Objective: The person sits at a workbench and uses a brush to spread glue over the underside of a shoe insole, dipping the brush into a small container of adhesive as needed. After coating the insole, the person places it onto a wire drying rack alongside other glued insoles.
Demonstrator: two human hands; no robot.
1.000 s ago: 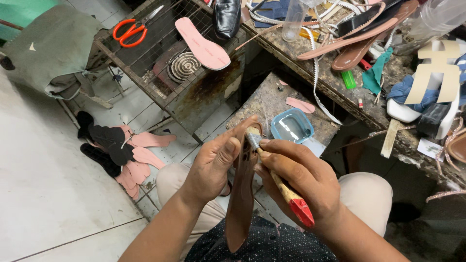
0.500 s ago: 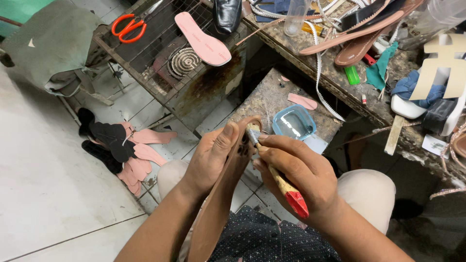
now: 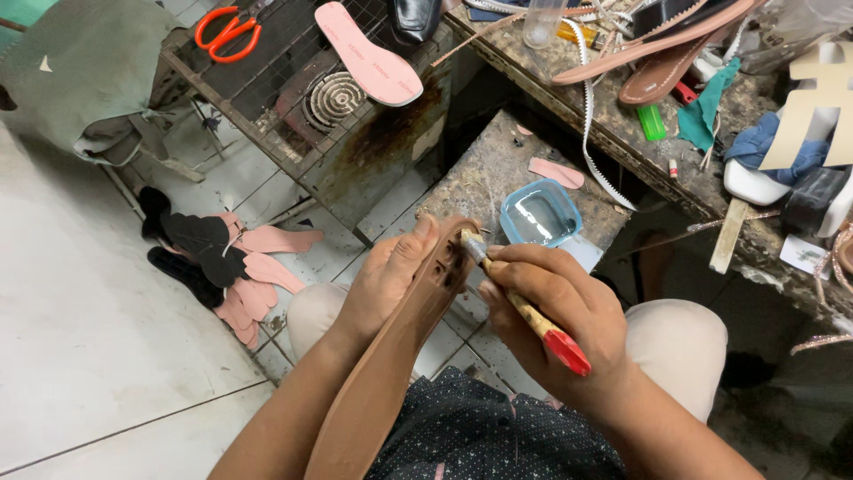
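- Head view: the left hand (image 3: pixel 386 280) is wrapped around a long brown shoe sole (image 3: pixel 391 356), thumb on its upper end, holding it upright over the lap, heel end up.
- The right hand (image 3: pixel 555 311) is clamped on a small brush with a red-tipped handle (image 3: pixel 524 307); its bristle end touches the top of the sole, just beside the left thumb.
- Just beyond both hands, a clear blue tub (image 3: pixel 540 213) sits on a grimy little worktop (image 3: pixel 484 173), with a pink scrap (image 3: pixel 555 172) near it.
- Further out from the left hand, a wire rack (image 3: pixel 267 98) carries orange-handled scissors (image 3: pixel 228 31) and a pink insole (image 3: pixel 369 53).
- Down to the left of the left hand, pink and black cut pieces (image 3: pixel 227 267) lie fanned out on the tiled floor (image 3: pixel 89 356).
- Beyond the right hand, a long cluttered bench (image 3: pixel 622 133) holds brown soles (image 3: pixel 662 71), a white strap (image 3: pixel 586 116) and blue cloth (image 3: pixel 764 156).
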